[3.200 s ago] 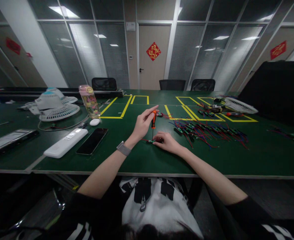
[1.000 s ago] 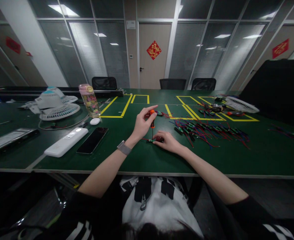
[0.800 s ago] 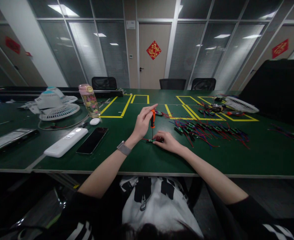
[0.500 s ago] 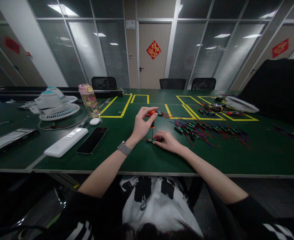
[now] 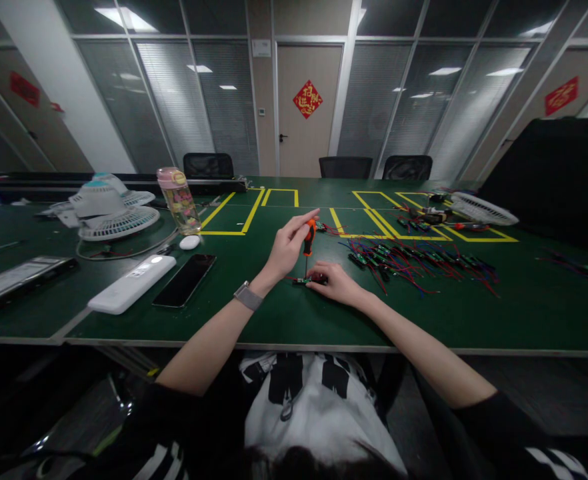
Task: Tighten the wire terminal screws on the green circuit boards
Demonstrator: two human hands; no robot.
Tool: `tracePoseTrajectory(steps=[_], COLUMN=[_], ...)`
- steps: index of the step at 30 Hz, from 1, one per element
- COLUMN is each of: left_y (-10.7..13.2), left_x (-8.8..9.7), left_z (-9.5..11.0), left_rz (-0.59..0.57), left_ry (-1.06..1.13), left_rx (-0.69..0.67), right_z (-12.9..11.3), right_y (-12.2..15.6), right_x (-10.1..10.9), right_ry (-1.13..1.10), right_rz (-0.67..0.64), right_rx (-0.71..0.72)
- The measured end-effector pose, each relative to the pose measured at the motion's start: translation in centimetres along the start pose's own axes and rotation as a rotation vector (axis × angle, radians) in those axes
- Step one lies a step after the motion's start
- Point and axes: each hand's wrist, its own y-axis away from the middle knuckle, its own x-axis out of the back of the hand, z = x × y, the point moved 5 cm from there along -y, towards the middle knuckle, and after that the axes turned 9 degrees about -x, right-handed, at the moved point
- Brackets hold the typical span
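My left hand (image 5: pixel 288 245) grips an orange and black screwdriver (image 5: pixel 309 237) by its handle, fingers along the top. The screwdriver stands nearly upright, its thin shaft pointing down at a small green circuit board (image 5: pixel 301 281) on the table. Whether the tip sits in a screw is too small to tell. My right hand (image 5: pixel 338 283) is closed on the right end of that circuit board, holding it against the table; its fingers partly hide the board and its wires. Another small board with red wires (image 5: pixel 321 227) lies just beyond the screwdriver handle.
Several wired circuit boards (image 5: pixel 414 257) lie in a heap on the right of the green table (image 5: pixel 274 323). On the left are a black phone (image 5: pixel 185 281), a white power bank (image 5: pixel 133 285), a bottle (image 5: pixel 179 203) and a white fan (image 5: pixel 119 223). Yellow tape (image 5: pixel 224 233) marks the tabletop.
My left hand has shifted its hold on the screwdriver: the fingers have straightened over the top, and more of the handle shows. The screwdriver leans slightly right. My right hand has stayed in place.
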Motion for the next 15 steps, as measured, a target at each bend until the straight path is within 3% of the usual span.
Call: tracePoseTrajectory(steps=[3,8,15], left_y=[0.09,0.10,-0.03], left_x=[-0.17,0.31,0.26], left_z=[-0.31,-0.14,-0.05], left_rz=[-0.014,0.049,0.045], left_ry=[0.041,-0.094,0.014], left_rx=[0.030,-0.049,0.008], right_z=[0.04,-0.06,0.07], right_y=[0.00,0.04,0.05], right_x=[-0.02,0.03,-0.03], right_ry=[0.002,-0.001,-0.009], right_rz=[0.001,-0.006,-0.005], right_rx=[-0.004,-0.007,-0.003])
